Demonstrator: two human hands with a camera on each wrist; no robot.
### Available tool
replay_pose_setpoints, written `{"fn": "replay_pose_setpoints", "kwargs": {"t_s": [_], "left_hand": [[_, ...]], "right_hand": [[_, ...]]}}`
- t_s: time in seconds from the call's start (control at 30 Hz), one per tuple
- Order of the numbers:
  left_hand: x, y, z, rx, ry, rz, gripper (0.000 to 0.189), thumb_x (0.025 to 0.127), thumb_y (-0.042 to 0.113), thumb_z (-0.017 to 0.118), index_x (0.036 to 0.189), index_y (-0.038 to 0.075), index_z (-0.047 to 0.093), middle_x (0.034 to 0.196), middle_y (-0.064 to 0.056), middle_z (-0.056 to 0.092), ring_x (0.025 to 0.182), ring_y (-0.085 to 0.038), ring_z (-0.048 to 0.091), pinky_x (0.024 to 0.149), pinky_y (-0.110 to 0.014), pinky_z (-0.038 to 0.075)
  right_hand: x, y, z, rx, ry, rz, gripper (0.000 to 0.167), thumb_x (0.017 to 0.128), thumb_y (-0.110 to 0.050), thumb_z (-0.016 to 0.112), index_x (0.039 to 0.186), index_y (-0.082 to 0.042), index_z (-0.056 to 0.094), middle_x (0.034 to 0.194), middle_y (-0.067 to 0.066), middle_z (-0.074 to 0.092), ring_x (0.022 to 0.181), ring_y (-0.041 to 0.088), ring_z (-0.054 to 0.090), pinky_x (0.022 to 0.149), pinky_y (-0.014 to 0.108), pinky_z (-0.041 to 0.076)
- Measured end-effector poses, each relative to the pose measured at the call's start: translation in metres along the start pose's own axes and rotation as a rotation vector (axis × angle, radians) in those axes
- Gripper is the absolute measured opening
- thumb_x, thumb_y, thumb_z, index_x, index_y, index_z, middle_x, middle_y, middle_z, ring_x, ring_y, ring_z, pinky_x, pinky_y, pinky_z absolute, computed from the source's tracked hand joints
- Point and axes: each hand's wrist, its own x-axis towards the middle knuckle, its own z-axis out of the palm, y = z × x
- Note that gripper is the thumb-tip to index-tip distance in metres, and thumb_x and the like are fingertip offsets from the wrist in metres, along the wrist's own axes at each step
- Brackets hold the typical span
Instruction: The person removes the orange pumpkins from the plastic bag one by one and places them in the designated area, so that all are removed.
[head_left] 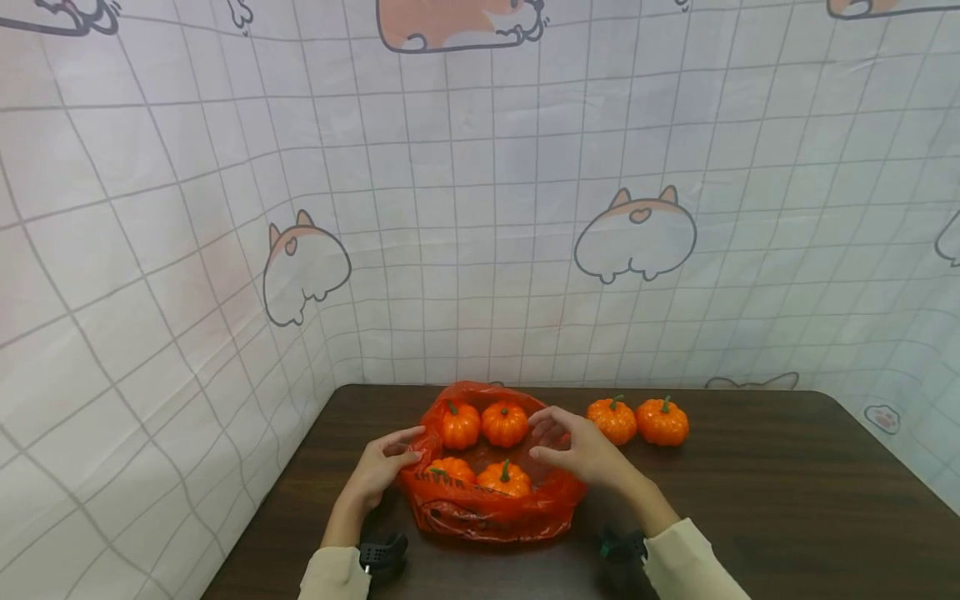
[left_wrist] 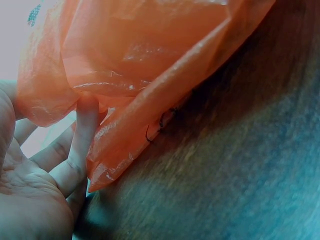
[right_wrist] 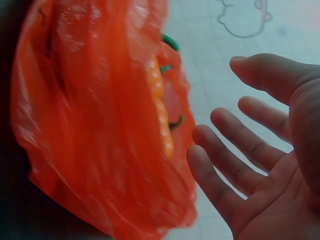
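An orange-red plastic bag with dark print sits on the table, its mouth spread upward. Inside it show several small orange pumpkins, among them a back left pumpkin and a front pumpkin. My left hand holds the bag's left rim between thumb and fingers; in the left wrist view a fingertip presses into the bag film. Over the bag's right side hovers my right hand, fingers gently bent and apart, with nothing in it. The right wrist view shows that palm beside the bag.
Two more pumpkins, one at left and one at right, stand side by side on the dark wooden table, right of the bag. A white cloth with a grid and cartoon animals hangs behind and along the left.
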Motion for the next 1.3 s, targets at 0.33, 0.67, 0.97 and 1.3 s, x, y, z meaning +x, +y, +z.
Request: {"fn": "replay_pose_setpoints", "kwargs": {"t_s": [0.33, 0.67, 0.97, 1.3], "left_hand": [[-0.002, 0.001, 0.001, 0.004, -0.009, 0.007, 0.047, 0.098, 0.013, 0.067, 0.143, 0.006, 0.059, 0.117, -0.021, 0.067, 0.091, -0.017, 0.064, 0.076, -0.032, 0.054], [-0.003, -0.004, 0.0, 0.001, -0.016, 0.002, 0.047, 0.098, 0.014, 0.068, 0.144, 0.006, 0.059, 0.118, -0.021, 0.067, 0.091, -0.017, 0.065, 0.077, -0.032, 0.055], [-0.007, -0.002, 0.002, -0.01, -0.011, -0.005, 0.047, 0.098, 0.014, 0.068, 0.144, 0.005, 0.059, 0.116, -0.021, 0.067, 0.089, -0.017, 0.065, 0.075, -0.032, 0.056], [-0.011, 0.001, 0.005, -0.013, 0.009, -0.024, 0.045, 0.097, 0.012, 0.068, 0.142, 0.008, 0.062, 0.116, -0.019, 0.067, 0.092, -0.017, 0.066, 0.077, -0.032, 0.057]], "right_hand": [[0.0, 0.004, 0.019, 0.039, -0.194, -0.029, 0.049, 0.092, -0.02, 0.077, 0.136, -0.009, 0.057, 0.122, 0.017, 0.066, 0.11, 0.031, 0.066, 0.092, 0.039, 0.057], [-0.005, 0.005, 0.024, 0.0, -0.282, 0.002, 0.063, 0.09, -0.027, 0.08, 0.145, -0.014, 0.052, 0.134, 0.012, 0.062, 0.116, 0.027, 0.063, 0.095, 0.044, 0.056], [-0.008, 0.007, 0.028, 0.008, -0.308, 0.009, 0.069, 0.089, -0.027, 0.081, 0.148, -0.011, 0.049, 0.14, 0.012, 0.058, 0.122, 0.03, 0.06, 0.097, 0.047, 0.054], [-0.012, 0.01, 0.032, -0.009, -0.324, 0.028, 0.076, 0.09, -0.03, 0.08, 0.153, -0.008, 0.044, 0.148, 0.013, 0.055, 0.131, 0.033, 0.056, 0.105, 0.054, 0.049]]}}
